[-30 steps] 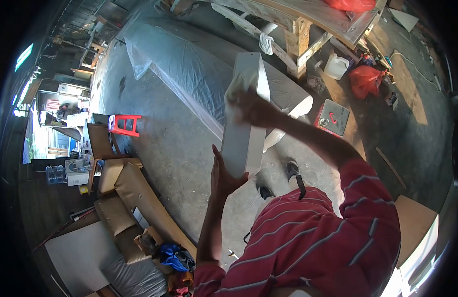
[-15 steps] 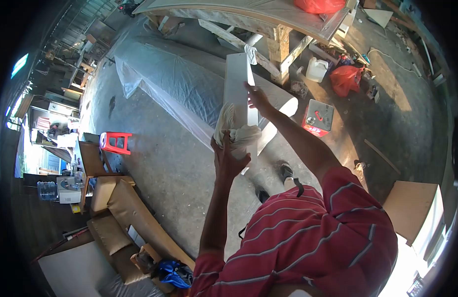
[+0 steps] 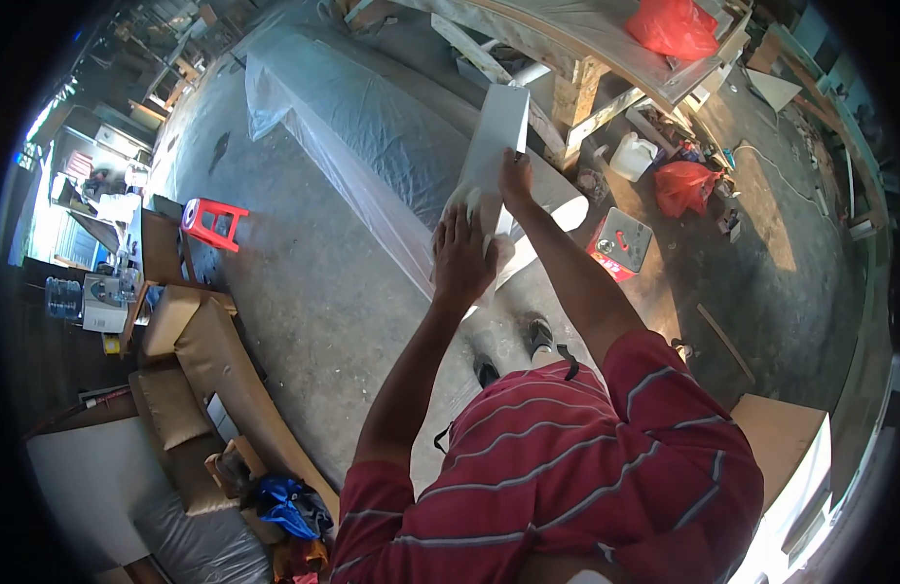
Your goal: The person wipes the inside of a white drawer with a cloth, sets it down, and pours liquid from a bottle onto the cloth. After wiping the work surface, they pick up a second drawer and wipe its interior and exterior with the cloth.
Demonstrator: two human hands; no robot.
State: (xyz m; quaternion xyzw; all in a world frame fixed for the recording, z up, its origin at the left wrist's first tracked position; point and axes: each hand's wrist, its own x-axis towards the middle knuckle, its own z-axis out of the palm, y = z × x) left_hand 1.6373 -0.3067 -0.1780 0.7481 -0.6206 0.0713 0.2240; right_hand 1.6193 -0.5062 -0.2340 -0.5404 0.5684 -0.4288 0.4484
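A long pale grey-white panel point(image 3: 498, 122) is held up in front of me, tilted, its far end pointing away. My right hand point(image 3: 515, 182) is closed round the panel's right edge, near its middle. My left hand point(image 3: 460, 255) presses a cream cloth point(image 3: 506, 253) against the panel's near part, fingers pointing up along it. Most of the cloth is hidden under that hand, with a bunch showing at its right side.
A plastic-covered long bundle point(image 3: 372, 146) lies beyond the panel. Right of it stands a wooden workbench point(image 3: 586, 92). A red-sided tin point(image 3: 622, 240), white jug point(image 3: 630, 156) and red bag point(image 3: 685, 187) sit on the floor. Left are a red stool point(image 3: 213, 224) and tan sofa point(image 3: 240, 375).
My left hand has moved up and flattened over the cloth, covering most of it. The panel has tilted to the right, and my right hand has shifted slightly right with it.
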